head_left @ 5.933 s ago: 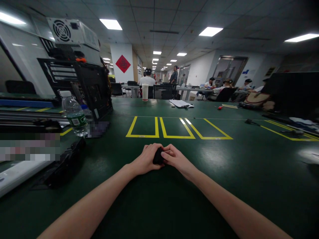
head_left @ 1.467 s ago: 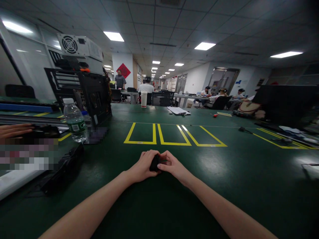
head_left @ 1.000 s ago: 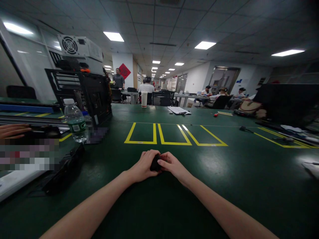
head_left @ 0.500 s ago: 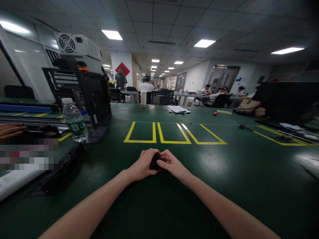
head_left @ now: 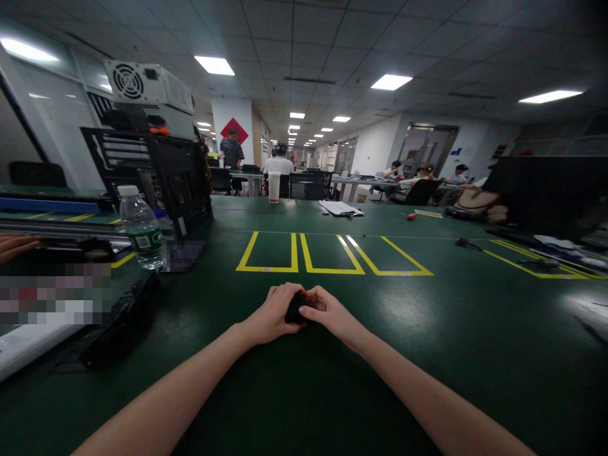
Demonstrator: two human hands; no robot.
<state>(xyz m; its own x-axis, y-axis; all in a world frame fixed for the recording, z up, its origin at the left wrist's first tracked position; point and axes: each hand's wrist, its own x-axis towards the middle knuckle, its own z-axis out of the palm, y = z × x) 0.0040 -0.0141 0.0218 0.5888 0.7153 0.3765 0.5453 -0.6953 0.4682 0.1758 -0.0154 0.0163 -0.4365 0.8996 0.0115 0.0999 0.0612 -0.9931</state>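
A small black object (head_left: 295, 308) sits between my two hands at the middle of the green table (head_left: 304, 392); its kind is too dark to make out. My left hand (head_left: 274, 315) is wrapped round its left side, fingers over the far edge and thumb on the near side. From the right, my right hand (head_left: 332, 316) is closed at it, with thumb and fingertips against its right side. Just beyond both hands lie yellow tape outlines (head_left: 332, 272) on the tabletop.
On the left stand a water bottle (head_left: 146, 231), a black computer case (head_left: 175, 180) and a black cable bundle (head_left: 118, 316). Another person's hand (head_left: 16, 246) rests at the left edge. Farther back are a white cup (head_left: 274, 188) and a clipboard (head_left: 341, 208). A thin cable (head_left: 468, 244) lies right.
Both hands stay around the black object, with only small shifts of my right fingers. The other person's hand at left slides farther out of view. A striped-shirt person far back has moved left since the oldest frame.
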